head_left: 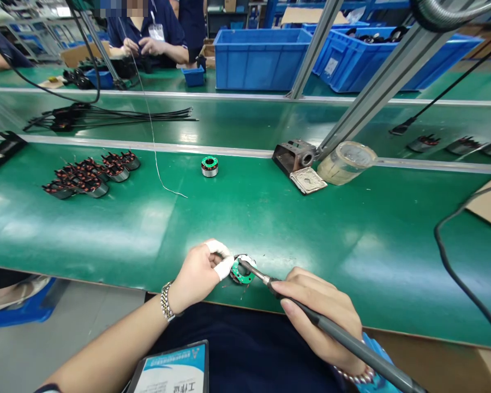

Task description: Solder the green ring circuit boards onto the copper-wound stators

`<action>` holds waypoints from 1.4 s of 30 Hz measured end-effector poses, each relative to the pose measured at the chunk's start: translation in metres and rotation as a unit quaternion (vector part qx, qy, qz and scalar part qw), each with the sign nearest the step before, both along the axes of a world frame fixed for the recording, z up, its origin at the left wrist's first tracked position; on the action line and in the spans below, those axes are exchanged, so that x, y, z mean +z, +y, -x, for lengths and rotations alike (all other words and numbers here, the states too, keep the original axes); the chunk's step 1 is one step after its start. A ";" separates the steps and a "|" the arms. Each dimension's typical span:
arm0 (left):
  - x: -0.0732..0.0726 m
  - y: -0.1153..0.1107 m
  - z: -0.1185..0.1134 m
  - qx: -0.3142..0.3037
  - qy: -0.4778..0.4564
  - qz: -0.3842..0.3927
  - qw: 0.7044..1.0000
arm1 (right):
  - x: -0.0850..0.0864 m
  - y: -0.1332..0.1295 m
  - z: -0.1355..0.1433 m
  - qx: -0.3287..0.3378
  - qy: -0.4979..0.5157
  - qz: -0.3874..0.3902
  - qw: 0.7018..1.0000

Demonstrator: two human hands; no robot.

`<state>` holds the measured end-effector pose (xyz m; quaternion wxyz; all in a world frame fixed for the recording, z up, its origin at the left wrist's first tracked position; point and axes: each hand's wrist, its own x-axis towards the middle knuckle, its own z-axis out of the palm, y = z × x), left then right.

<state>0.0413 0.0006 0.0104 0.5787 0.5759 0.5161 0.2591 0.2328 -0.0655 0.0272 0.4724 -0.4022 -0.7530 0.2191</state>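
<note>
A small motor stator with a green ring board (238,273) sits near the front edge of the green bench. My left hand (200,273), with white covers on its fingertips, pinches at the stator's left side. In my right hand (323,311) is a soldering iron (311,315), held like a pen, its tip over the upper part of the ring board. Farther back, a second stator with a green board (209,166) stands upright by itself. Several stators without boards (92,174) are grouped at the left.
A metal iron stand (297,155), a cleaning pad (308,180) and a round tub (346,162) stand at the back right. Thin wire (155,153) hangs down left of centre. Metal posts rise behind. A black cable (454,259) crosses the right side. Another person (147,38) sits opposite near blue bins (262,60).
</note>
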 end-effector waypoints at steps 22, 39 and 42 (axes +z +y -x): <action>-0.006 0.001 0.000 -0.007 0.019 -0.053 0.998 | 0.007 0.004 -0.004 -0.022 -0.002 -0.010 1.000; -0.005 0.001 0.000 -0.009 0.018 -0.051 0.998 | -0.013 0.035 0.006 0.095 -0.101 0.053 0.989; -0.004 0.002 -0.002 -0.004 0.010 -0.048 0.999 | -0.016 0.035 0.006 0.103 -0.113 0.065 0.986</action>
